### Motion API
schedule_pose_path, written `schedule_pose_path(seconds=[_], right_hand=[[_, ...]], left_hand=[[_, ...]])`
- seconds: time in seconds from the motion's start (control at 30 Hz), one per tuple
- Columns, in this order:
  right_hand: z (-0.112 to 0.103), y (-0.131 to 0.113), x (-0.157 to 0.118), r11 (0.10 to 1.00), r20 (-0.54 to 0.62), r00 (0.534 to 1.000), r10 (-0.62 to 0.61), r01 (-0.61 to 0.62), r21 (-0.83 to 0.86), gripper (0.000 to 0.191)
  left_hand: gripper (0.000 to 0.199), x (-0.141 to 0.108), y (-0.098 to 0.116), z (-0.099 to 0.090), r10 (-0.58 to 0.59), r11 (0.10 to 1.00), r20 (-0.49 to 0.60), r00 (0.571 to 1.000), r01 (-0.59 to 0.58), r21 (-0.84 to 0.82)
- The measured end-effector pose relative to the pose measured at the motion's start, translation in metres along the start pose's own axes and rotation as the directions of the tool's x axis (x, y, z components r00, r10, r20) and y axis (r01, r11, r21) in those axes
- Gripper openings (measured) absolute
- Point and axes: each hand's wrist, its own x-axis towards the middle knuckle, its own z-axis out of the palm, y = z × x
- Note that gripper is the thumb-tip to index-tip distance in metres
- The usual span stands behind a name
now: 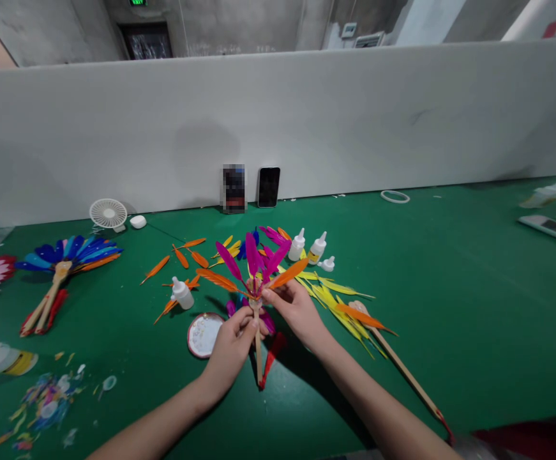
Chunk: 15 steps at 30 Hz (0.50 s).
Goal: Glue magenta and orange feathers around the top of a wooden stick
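Note:
My left hand (235, 338) is closed around the wooden handle of a feather fan (257, 332), holding it upright over the table. Magenta feathers (253, 250) fan out from its head, with an orange feather on either side. My right hand (297, 310) pinches the base of the right-hand orange feather (289, 273) against the fan's head. A red tassel (272, 358) hangs by the handle's lower end. Just left of my left hand lies a round white lid (203, 335) with a red rim. Yellow feathers (335, 303) and a second wooden handle (402, 364) lie to the right.
Small white glue bottles (297, 245) stand behind the fan, another bottle (182, 294) at left. Finished blue feather fans (62, 268) lie farther left, near a larger glue bottle (7, 359) and scraps (48, 406). Two phones (269, 187) lean on the white partition (335, 121) beside a small fan (108, 213).

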Motion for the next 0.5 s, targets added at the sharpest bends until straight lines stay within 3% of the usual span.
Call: schedule_pose_path(seconds=[0.23, 0.3, 0.4, 0.43, 0.5], right_hand=[[-0.001, -0.001, 0.002, 0.998, 0.022, 1.000, 0.009, -0.010, 0.068, 0.037], [-0.002, -0.005, 0.006, 0.997, -0.073, 0.996, -0.043, 0.047, 0.053, 0.036], [0.001, -0.017, -0.002, 0.986, -0.249, 0.955, -0.164, 0.164, -0.018, 0.031], [0.002, -0.023, -0.012, 0.983, -0.217, 0.958, -0.186, 0.183, -0.032, 0.029], [0.005, -0.032, -0.045, 0.987, 0.014, 0.987, -0.160, 0.160, -0.031, 0.031]], left_hand=[[0.020, 0.000, 0.006, 0.000, -0.007, 1.000, -0.028, 1.000, 0.007, 0.001], [0.020, 0.000, 0.008, -0.001, -0.006, 1.000, -0.065, 0.998, 0.006, 0.001], [0.020, 0.001, 0.010, -0.002, -0.008, 1.000, -0.102, 0.995, 0.008, 0.003], [0.020, 0.001, 0.009, -0.002, -0.002, 1.000, -0.110, 0.994, 0.002, 0.002], [0.020, 0.001, 0.007, -0.002, 0.017, 1.000, -0.120, 0.993, -0.019, -0.013]])
